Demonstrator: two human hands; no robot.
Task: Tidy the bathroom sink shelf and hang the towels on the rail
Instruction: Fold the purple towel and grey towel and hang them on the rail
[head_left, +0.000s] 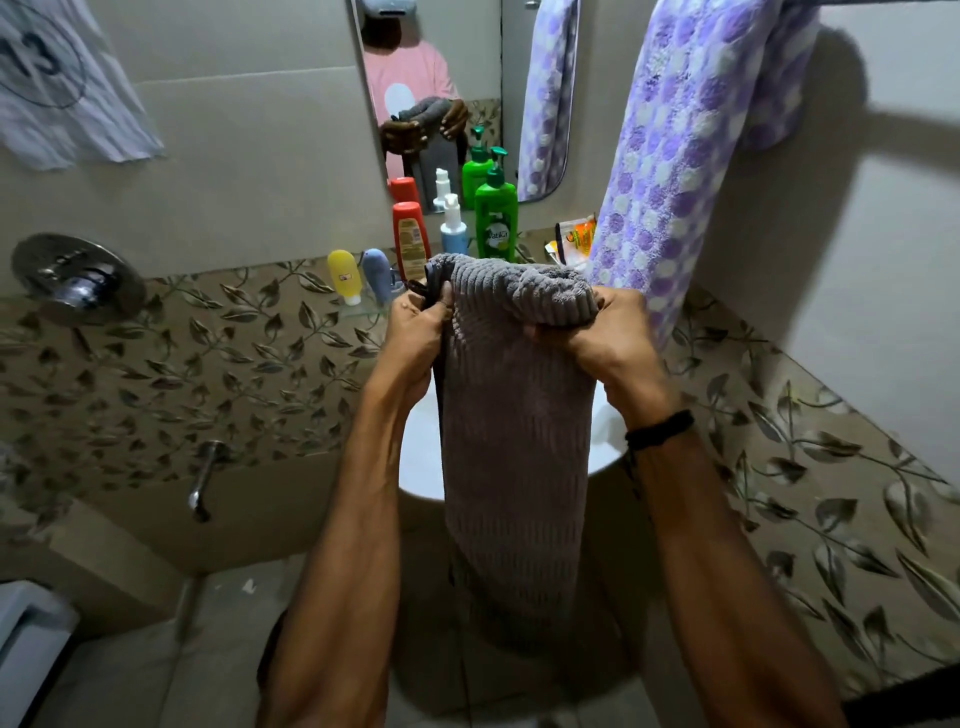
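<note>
A grey ribbed towel (514, 441) hangs folded in front of me over the white sink (418, 452). My left hand (415, 338) grips its upper left edge and my right hand (602, 338) grips its upper right edge, fingers curled into the cloth. A purple and white dotted towel (691, 145) hangs over the rail at the upper right. Behind the grey towel the glass shelf (363, 310) holds a yellow tube (345, 275), a blue-grey tube (376, 275), a red bottle (410, 239), a white and blue pump bottle (453, 228) and a green pump bottle (496, 218).
A mirror (431, 93) above the shelf reflects me and the bottles. An orange packet (574, 239) lies at the shelf's right end. A shower valve (78, 278) and a wall tap (205, 478) are on the left wall. A white printed cloth (62, 88) hangs upper left.
</note>
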